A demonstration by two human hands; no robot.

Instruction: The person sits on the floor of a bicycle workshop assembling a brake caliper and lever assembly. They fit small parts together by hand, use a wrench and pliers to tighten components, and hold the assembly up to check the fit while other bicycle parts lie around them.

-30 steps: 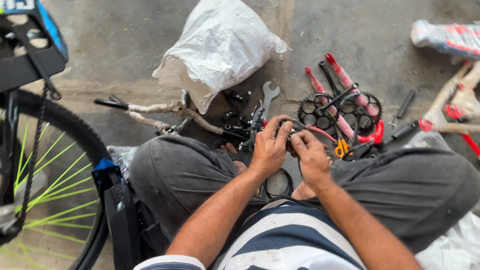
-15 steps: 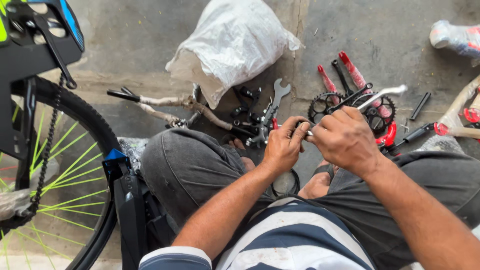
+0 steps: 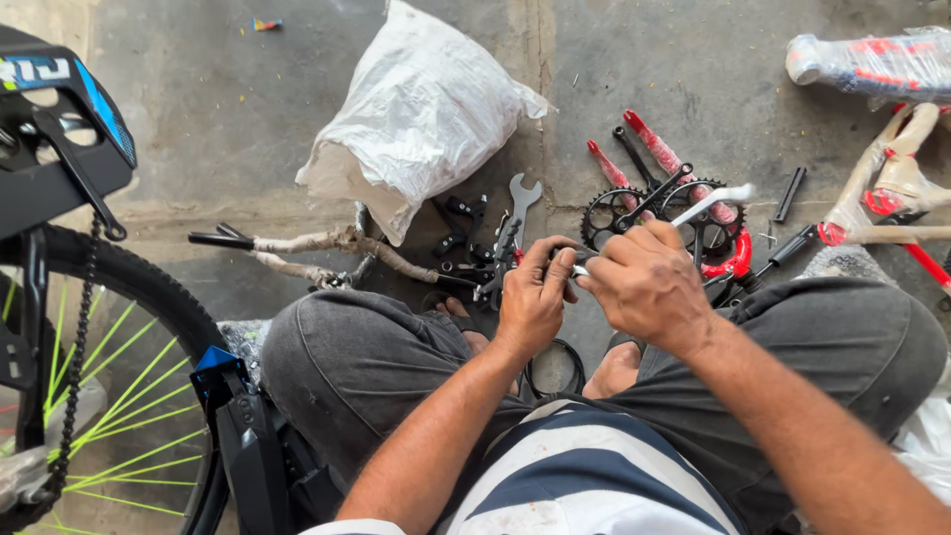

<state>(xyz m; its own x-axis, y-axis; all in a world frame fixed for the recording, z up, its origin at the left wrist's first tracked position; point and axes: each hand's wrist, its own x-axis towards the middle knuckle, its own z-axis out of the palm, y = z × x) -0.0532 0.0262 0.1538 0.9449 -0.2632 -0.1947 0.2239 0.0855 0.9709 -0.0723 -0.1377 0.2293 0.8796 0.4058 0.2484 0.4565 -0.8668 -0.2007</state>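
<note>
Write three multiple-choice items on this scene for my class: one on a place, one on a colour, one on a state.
1. Where does the white bag lie?
A. on the floor beyond the knees
B. on the person's lap
C. hung on the wheel

2. What colour are the spokes of the wheel?
A. red
B. bright green
C. white

3. What is the right hand doing?
A. resting flat on the floor
B. hanging open and empty
C. gripping a silver tool

Answers:
1 A, since the bag sits on the concrete above the spanner.
2 B, as the thin spokes show lime green against the black tyre.
3 C, because its fingers close round the tool's handle next to the left hand.
</note>
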